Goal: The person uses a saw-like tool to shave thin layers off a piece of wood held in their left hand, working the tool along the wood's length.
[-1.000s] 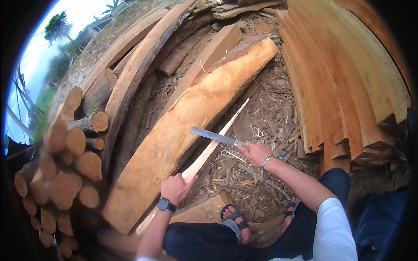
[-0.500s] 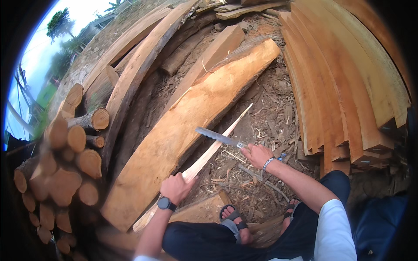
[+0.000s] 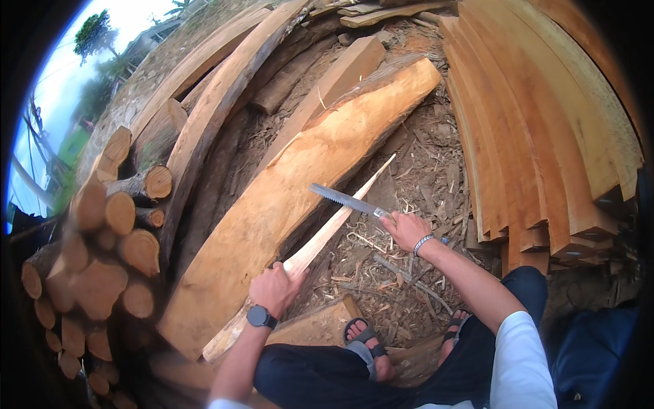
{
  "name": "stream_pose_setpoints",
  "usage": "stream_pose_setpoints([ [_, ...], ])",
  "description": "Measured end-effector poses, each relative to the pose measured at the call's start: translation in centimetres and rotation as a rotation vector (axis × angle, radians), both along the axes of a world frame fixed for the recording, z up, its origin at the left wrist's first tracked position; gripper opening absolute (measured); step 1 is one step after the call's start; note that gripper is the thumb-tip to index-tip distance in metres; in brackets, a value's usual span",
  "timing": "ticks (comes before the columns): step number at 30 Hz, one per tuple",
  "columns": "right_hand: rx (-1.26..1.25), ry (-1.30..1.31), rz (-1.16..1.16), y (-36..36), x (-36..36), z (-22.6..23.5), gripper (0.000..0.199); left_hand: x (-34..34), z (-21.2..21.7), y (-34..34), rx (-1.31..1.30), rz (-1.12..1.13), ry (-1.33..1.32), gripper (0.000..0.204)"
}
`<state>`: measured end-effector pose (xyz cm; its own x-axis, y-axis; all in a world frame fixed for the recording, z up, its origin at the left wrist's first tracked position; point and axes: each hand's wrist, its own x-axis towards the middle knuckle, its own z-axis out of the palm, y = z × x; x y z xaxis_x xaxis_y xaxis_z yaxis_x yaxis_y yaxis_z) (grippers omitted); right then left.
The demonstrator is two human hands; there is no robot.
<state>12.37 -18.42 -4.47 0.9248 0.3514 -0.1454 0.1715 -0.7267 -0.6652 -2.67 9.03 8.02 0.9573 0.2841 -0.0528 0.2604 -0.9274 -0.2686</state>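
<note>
My left hand (image 3: pixel 276 288), with a dark watch on the wrist, grips a long thin pale wooden strip (image 3: pixel 334 226) that slants up to the right. My right hand (image 3: pixel 407 230), wearing a bracelet, holds the handle of a hand saw (image 3: pixel 340 199). The saw's toothed blade lies across the strip about midway along it. A wide orange-brown slab (image 3: pixel 293 198) lies just left of the strip, running the same way.
Cut round logs (image 3: pixel 116 252) are stacked at the left. Curved sawn planks (image 3: pixel 538 129) are piled at the right. More slabs and beams (image 3: pixel 218 102) lie behind. Wood chips and bark cover the ground (image 3: pixel 422 170). My sandalled feet (image 3: pixel 364 344) rest on a plank below.
The saw blade has shifted slightly along the strip with my right hand; the left hand keeps its grip in the same place.
</note>
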Motion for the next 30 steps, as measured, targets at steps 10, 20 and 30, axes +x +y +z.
stream_pose_setpoints([
  [10, 0.041, -0.054, -0.095, -0.5, 0.3, 4.4, 0.057, -0.1, 0.9, -0.2, 0.013, 0.003, -0.103, 0.067],
  [20, -0.042, -0.183, 0.078, 1.8, -2.3, 4.8, 0.058, 0.4, 0.8, 0.0, 0.04, -0.03, -0.192, 0.068],
  [30, -0.031, -0.177, 0.051, 1.7, -2.2, 4.7, 0.057, 0.1, 0.5, 0.5, 0.074, -0.012, -0.188, 0.065],
])
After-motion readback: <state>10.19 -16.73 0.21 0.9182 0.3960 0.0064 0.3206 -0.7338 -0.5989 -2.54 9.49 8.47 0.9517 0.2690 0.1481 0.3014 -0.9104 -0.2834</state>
